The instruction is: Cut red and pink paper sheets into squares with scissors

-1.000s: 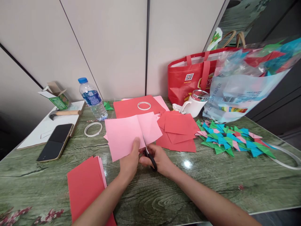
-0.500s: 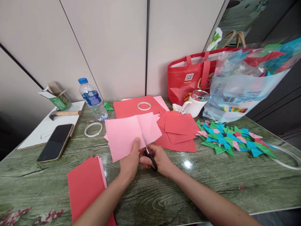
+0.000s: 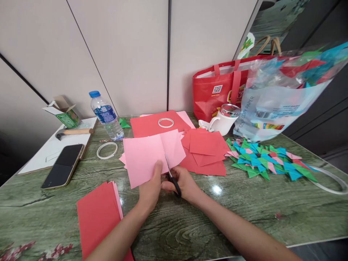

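Observation:
A sheet of pink paper (image 3: 143, 157) with a crease is gripped by my left hand (image 3: 151, 186), thumb on top and fingers underneath. My right hand (image 3: 183, 183) is closed around the black handles of a pair of scissors (image 3: 174, 184). Their blades lie along the crease of the sheet, partly through its near edge. To the right, red paper squares (image 3: 208, 143) lie in a loose pile, with pink pieces partly hidden beneath. Close to my left forearm rests a stack of red and pink paper (image 3: 99, 217).
Behind stand a water bottle (image 3: 106, 116), a white mug (image 3: 224, 119), a red bag (image 3: 206, 94) and a plastic bag of folded paper (image 3: 274, 105). Folded paper pieces (image 3: 261, 159) are heaped at right. Left are a phone (image 3: 63, 166), a hammer (image 3: 74, 131) and a tape roll (image 3: 107, 150).
The pink sheet has shifted and tilted slightly, its left edge moving a little to the right. Both hands keep their hold; the whole view has drifted slightly.

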`<state>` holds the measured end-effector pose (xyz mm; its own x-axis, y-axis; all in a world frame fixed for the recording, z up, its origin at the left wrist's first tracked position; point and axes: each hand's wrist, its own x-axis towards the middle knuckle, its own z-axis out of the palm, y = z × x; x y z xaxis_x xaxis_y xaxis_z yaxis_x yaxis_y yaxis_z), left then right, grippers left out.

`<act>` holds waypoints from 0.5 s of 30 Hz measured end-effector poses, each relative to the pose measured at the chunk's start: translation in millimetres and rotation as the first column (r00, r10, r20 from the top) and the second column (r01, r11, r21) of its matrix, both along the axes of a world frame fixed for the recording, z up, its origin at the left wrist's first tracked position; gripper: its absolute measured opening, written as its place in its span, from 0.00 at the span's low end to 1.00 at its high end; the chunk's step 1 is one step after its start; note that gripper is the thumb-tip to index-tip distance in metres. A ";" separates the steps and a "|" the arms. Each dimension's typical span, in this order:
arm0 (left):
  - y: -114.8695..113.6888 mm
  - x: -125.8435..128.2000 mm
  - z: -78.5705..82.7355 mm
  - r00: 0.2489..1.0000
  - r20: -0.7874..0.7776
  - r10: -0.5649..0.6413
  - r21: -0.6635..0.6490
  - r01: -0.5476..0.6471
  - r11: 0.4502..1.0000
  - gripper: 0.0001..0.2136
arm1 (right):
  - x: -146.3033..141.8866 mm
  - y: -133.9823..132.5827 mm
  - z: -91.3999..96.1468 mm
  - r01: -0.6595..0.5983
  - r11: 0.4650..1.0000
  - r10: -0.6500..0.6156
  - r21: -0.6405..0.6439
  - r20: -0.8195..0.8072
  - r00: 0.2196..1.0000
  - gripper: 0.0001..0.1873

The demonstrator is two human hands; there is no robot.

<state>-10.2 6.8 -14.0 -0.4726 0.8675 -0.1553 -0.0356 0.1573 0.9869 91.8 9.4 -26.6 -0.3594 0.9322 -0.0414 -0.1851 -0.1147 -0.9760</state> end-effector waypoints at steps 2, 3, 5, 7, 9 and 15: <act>-0.3 1.5 -1.8 0.999 -0.027 -0.019 0.037 0.020 0.999 0.26 | 0.8 1.2 2.0 0.013 1.000 -0.012 0.025 -0.029 1.000 0.22; -0.5 2.0 -2.5 0.999 -0.036 -0.028 0.048 0.030 0.998 0.26 | 1.2 1.7 3.0 0.017 0.999 -0.016 0.031 -0.040 0.999 0.22; -0.8 2.4 -3.3 0.998 -0.046 -0.042 0.047 0.044 0.998 0.26 | 1.8 2.3 4.4 0.021 0.999 -0.019 0.030 -0.047 0.999 0.21; -1.0 2.2 -3.4 0.998 -0.054 -0.043 0.039 0.045 0.998 0.26 | 2.2 2.5 4.9 0.029 0.999 -0.028 0.027 -0.048 0.998 0.20; -1.3 1.9 -3.0 0.998 -0.052 -0.044 0.025 0.046 0.999 0.26 | 2.1 2.4 4.8 0.041 0.999 -0.040 0.024 -0.040 0.998 0.20; -1.1 2.9 -0.6 0.999 -0.016 -0.051 0.020 0.052 0.998 0.27 | 1.0 2.5 3.9 0.058 0.998 -0.057 0.018 -0.050 0.997 0.19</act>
<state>-7.3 5.7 -14.6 -0.4295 0.8935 -0.1307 -0.0127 0.1388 0.9902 92.8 11.8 -22.7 -0.3065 0.9518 -0.0070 -0.2388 -0.0841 -0.9674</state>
